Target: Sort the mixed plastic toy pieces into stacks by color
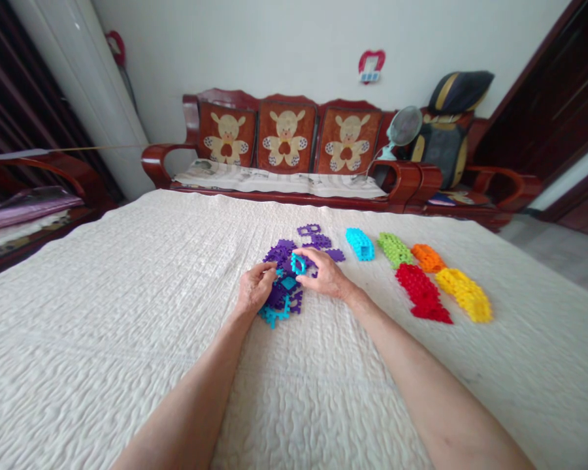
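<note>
Between thumb and fingers, my right hand [326, 274] pinches a light-blue interlocking tile [298, 264] with toothed edges and an opening in its middle. My left hand [257, 286] is closed at the left side of the pile, its fingertips on a light-blue toothed piece [279, 275] that is partly hidden. Beneath and around both hands lies a loose heap of purple toothed tiles [277, 297]. Mixed into it are more light-blue tiles [274, 314], one at the near edge. A few purple tiles [308, 230] lie apart at the far side.
Right of the heap lie joined blocks: light blue [360, 244], green [394, 250], orange [427, 258], red [421, 294] and yellow [464, 295]. All rest on a quilted cream cover [127, 339]. Beyond its far edge stands a wooden sofa [169, 160] with bear cushions and a small fan [404, 126].
</note>
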`<state>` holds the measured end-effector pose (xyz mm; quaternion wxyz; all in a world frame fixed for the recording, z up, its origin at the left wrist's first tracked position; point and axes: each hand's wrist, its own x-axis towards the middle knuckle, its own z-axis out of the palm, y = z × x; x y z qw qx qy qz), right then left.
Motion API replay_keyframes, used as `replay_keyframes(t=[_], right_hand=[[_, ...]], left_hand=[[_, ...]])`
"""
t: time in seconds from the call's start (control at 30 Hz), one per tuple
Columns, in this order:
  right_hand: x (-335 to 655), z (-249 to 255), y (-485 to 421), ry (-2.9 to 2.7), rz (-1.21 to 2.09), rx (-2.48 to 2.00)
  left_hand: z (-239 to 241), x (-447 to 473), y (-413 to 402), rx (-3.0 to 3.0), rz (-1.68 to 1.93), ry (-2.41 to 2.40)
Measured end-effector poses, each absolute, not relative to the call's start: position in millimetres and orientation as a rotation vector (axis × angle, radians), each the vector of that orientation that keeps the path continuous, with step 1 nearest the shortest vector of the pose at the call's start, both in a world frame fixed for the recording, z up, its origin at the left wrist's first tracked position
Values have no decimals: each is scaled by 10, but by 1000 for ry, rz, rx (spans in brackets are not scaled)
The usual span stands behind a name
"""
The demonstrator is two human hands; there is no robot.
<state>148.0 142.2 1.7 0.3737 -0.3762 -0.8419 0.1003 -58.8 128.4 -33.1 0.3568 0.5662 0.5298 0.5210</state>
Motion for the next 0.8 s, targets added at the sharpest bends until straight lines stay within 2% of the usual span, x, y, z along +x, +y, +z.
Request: replay_keyframes(t=[0.17,0.33,0.5,0.7,0.8], right_hand=[[1575,23,1443,-2063,226,-1012],[2111,61,1399,-2189,102,-1236],[2626,209,1209,-2320,268,-1446],[2545,309,1061,-2148,332,-2133],[2496,265,1044,-2142,285,-2220]], left_hand=[[-342,-583,1291,1456,1337,1359],[-328,-580,1268,1468,1327,1376],[-358,-585,1286,1477,1317,1404],[-359,-582,1287,1475,1305,1414],[-335,-576,1268,1464,1311,1394]])
